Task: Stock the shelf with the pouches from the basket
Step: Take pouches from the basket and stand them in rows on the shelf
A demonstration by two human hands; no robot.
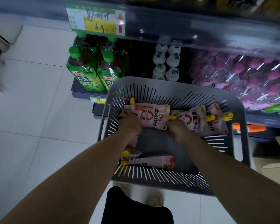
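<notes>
We find the grey basket (173,88) holding several pouches (195,119), a row at its far wall and more at the near wall. Our left hand (129,122) grips the far-left pouch (152,116). Our right hand (179,130) curls at that pouch's other end, and we cannot tell what it grips.

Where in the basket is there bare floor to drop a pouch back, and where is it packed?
Bare floor of the basket runs through the middle, between the far pouches and the near pouch, out to the right wall. The far side is crowded: the left hand and right hand grip the held pouch there.
</notes>
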